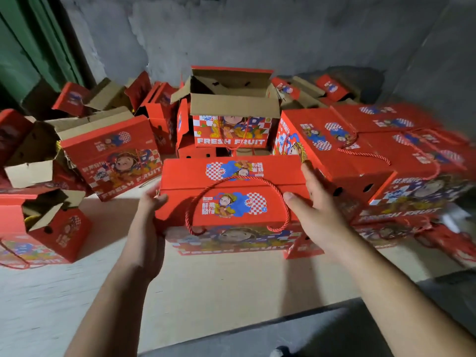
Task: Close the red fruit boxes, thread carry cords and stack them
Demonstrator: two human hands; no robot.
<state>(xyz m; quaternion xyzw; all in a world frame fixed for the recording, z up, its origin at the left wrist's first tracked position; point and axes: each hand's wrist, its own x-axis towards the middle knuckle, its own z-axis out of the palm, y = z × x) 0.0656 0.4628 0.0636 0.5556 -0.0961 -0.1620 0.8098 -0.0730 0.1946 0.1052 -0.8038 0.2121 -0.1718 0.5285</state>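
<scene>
A closed red box [233, 194] of printed corrugated card is held in the middle of the view, just above a pale floor mat [206, 274]. Its two lid flaps meet in a seam along the top, each flap printed with a cartoon figure, blue blots and red-and-white checks. A twisted red cord [235, 179] arches over the lid and drops down the near edge in two loops. The left hand [152, 210] grips the box's left end, fingers curled round the corner. The right hand [313, 202] presses on the right end, thumb lying on the lid and fingers spread along the far side.

Straight behind it an open box [233, 117] stands upright, its plain brown inner flaps raised and "FRESH FRUIT" printed on its front. To the right, closed boxes form a stack [373, 155], with loose cords lying over their lids; this side is blurred. To the left a tilted box [113, 155] leans among half-folded ones showing raw brown card, and another open box [46, 228] sits at the near left with its flaps gaping. More flattened and folded boxes crowd the foot of a rough grey concrete wall [257, 34]. A green door [33, 47] fills the upper left corner.
</scene>
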